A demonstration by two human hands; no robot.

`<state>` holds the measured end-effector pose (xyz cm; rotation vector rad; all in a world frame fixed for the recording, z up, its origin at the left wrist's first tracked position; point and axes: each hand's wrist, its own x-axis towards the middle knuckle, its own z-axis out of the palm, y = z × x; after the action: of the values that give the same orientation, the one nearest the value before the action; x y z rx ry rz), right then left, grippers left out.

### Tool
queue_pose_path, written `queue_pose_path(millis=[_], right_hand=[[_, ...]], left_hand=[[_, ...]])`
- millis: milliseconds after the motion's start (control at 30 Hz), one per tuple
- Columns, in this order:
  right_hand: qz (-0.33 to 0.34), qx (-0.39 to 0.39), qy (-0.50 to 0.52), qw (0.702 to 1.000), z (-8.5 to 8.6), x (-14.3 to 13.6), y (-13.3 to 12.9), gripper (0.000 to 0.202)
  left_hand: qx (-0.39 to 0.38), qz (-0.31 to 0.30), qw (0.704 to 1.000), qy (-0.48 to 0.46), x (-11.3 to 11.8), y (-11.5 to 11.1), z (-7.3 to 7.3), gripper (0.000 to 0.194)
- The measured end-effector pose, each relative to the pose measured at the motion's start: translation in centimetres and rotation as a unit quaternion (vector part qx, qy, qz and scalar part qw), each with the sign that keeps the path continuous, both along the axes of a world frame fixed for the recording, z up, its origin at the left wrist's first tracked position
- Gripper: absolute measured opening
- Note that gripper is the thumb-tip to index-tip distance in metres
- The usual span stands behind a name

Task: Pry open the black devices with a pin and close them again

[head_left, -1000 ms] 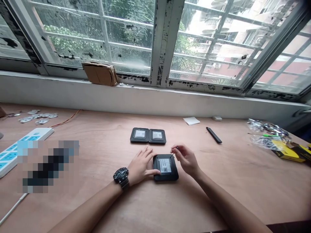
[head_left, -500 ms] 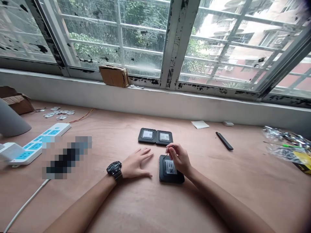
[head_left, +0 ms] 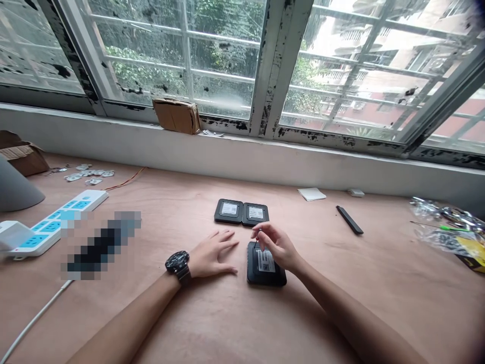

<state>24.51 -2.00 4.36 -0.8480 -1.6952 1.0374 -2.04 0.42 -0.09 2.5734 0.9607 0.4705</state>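
My right hand [head_left: 278,247] pinches a slim small screwdriver [head_left: 256,242] over a black square device [head_left: 267,277]. The screwdriver's tip points down at the device's far left corner; its handle is mostly covered by the fingers. A white printed label [head_left: 266,261] is on the device's upper face, partly behind the hand. My left hand [head_left: 212,255] rests flat on the table to the left, fingers spread and holding nothing. It does not touch the device. Beyond both hands, two similar black labelled devices, one on the left [head_left: 229,220] and one on the right [head_left: 255,221], lie side by side.
A power strip [head_left: 56,222] with a white cable nearby lies left, beside a grey cone-shaped object [head_left: 17,189]. To the right are a black bar [head_left: 349,220], a white paper pad [head_left: 311,194] and plastic bags [head_left: 443,237]. A cardboard box [head_left: 176,116] stands on the sill.
My right hand has shifted slightly left and turned, bringing the screwdriver more upright over the device's corner. My left hand stays flat on the table.
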Motion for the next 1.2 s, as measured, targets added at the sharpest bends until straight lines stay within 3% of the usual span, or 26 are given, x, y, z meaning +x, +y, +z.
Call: queue_pose_path(millis=[133,233,367,467,567,667,767,867,1000,1200], right_hand=[[-0.116,0.072,-0.031,0.990,1.6,3.4,0.1,0.028],[-0.171,0.144,-0.210,0.952,1.8,7.8,0.3,0.026],[-0.173,0.182,-0.410,0.877,-0.7,12.5,0.3,0.028],[-0.177,0.162,-0.456,0.857,-2.8,13.7,0.2,0.030],[-0.182,0.156,-0.465,0.852,-3.6,13.3,0.0,0.028],[-0.190,0.168,-0.444,0.859,-3.1,12.0,-0.5,0.031],[-0.129,0.174,-0.413,0.885,-2.3,10.3,-1.4,0.030],[-0.085,0.139,-0.394,0.905,-1.7,8.5,-2.2,0.030],[-0.102,0.046,-0.377,0.920,-1.4,7.2,-2.5,0.033],[-0.106,-0.036,-0.415,0.903,0.2,6.2,-0.9,0.042]], left_hand=[[-0.002,0.003,1.000,0.003,0.0,0.0,0.4,0.083],[-0.005,0.002,1.000,0.009,0.0,0.0,0.5,0.083],[-0.008,0.011,1.000,0.017,0.0,0.1,0.5,0.082],[-0.008,0.000,1.000,0.008,0.4,-0.1,0.4,0.085],[-0.008,-0.022,1.000,-0.021,1.5,-0.7,0.5,0.100],[-0.001,-0.046,0.998,-0.032,3.2,-1.4,0.6,0.116],[0.004,-0.055,0.998,-0.029,4.8,-2.0,0.6,0.126],[-0.008,-0.042,0.998,-0.039,5.6,-2.3,0.7,0.119],[-0.019,-0.025,0.998,-0.047,5.7,-2.3,1.0,0.111],[-0.030,-0.020,0.997,-0.070,5.4,-2.1,1.1,0.115]])
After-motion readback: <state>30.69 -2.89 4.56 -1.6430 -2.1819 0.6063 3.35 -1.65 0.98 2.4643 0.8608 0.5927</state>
